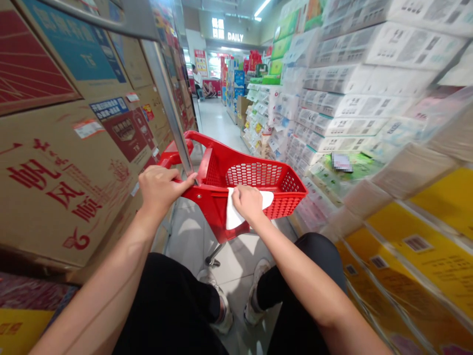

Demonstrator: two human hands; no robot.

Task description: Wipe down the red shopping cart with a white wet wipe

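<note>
A small red shopping cart (218,170) with a mesh basket stands in front of my knees. My left hand (160,185) is closed on the red frame at the cart's near left side, its thumb stretched toward an upright metal pole (176,106). In my right hand (249,201) is a white cloth (233,214), bunched under the fingers and pressed against the basket's near rim. Part of the cloth hangs down the outer side, and another part shows beyond my knuckles.
Large printed cardboard boxes (48,162) are stacked close on my left. White packs of paper goods (343,103) and yellow packs (406,246) crowd the right side. A tiled aisle (218,121) runs ahead, with a seated person (197,79) far off.
</note>
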